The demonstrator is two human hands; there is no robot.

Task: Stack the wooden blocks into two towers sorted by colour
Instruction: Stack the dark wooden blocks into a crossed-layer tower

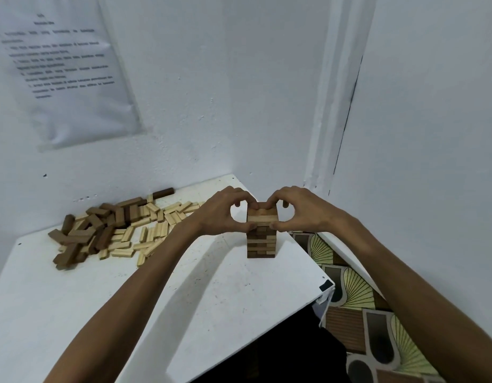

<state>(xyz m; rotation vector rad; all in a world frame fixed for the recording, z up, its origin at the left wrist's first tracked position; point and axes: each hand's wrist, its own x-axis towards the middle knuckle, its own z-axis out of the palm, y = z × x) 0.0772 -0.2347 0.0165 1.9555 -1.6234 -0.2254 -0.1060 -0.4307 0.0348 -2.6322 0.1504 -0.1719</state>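
A tower of wooden blocks (261, 241) stands on the white table (128, 294) near its right edge, with dark brown lower layers and a lighter top layer. My left hand (222, 214) grips the tower's top from the left, thumb in front and fingers curled over the back. My right hand (294, 211) grips it the same way from the right. A loose pile lies at the table's far left: dark brown blocks (84, 233) and pale blocks (153, 225) mixed together.
White walls close the table in at the back and right. A printed sheet (65, 70) hangs on the left wall. One dark block (163, 192) lies by the back wall. A patterned floor (358, 294) shows beyond the table's right edge.
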